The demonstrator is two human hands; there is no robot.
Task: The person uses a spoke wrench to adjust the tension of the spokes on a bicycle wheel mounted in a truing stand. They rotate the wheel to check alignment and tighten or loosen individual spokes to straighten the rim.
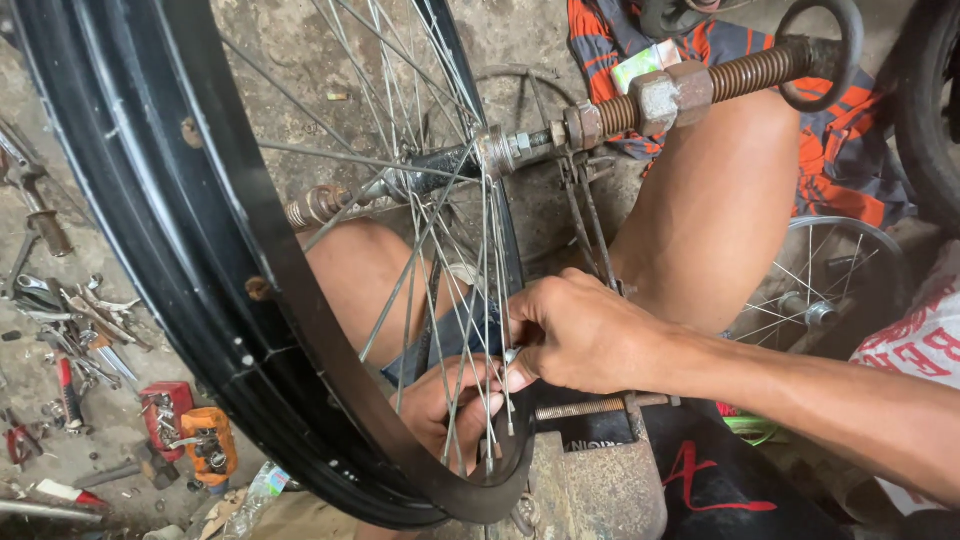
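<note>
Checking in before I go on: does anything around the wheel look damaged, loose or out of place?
The threaded rod through the hub is rusty. Tools lie scattered on the floor at left. The right hand and left hand pinch spokes near the black rim; no spoke looks clearly bent or broken.

Black wheel rim (200,280), seemingly rusty-brown threaded rod (740,75), orange-striped cloth (840,150).

Black metal wheel rim (225,300) cut off at the top and left edges of the frame, so never seen whole. Left hand (445,405) half hidden behind thin silver spokes (455,330) near bottom centre, fingertips lost behind the rim. Small silver piece (512,355) pinched by right hand (580,335), too tiny to identify. Scattered metal tools (80,330) at far left too small to tell apart.
</note>
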